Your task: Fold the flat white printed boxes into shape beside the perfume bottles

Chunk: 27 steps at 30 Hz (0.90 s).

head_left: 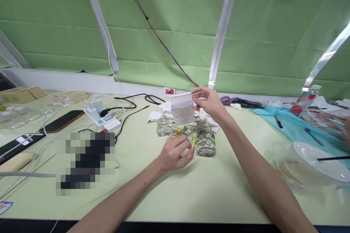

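Observation:
My right hand is raised above the table and pinches the opened flap of a small white carton, which it holds upright. My left hand hovers low over the table with its fingers curled, fingertips beside a small gold-capped vial; what the fingers hold, if anything, is hidden. Clear glass bottles stand between the hands: one round bottle on the left, another glass bottle on the right. Flattened white cartons lie behind them.
A white power strip with cables sits at the back left, near a phone and a dark tablet. Clear plastic lidded bowls stand at the right, beside blue sheeting and a drink bottle. A blurred dark patch lies left of centre.

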### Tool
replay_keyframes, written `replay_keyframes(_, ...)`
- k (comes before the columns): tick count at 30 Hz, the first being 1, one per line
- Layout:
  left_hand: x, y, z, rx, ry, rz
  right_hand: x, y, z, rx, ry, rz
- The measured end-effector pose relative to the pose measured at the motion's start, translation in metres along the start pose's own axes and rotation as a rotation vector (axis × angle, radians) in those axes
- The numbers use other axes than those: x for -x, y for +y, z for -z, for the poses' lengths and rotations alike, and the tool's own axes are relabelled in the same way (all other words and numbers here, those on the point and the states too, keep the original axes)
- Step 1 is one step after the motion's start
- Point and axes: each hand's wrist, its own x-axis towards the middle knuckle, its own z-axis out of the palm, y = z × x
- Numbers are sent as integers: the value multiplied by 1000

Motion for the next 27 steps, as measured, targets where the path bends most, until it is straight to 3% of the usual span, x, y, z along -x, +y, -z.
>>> replay_keyframes(11,13,17,-15,100,-171,19,8,-3,-14,59,-9,56)
replay_keyframes(27,25,29,-26,96,-253,-8,21,2,-33,78,-56,170)
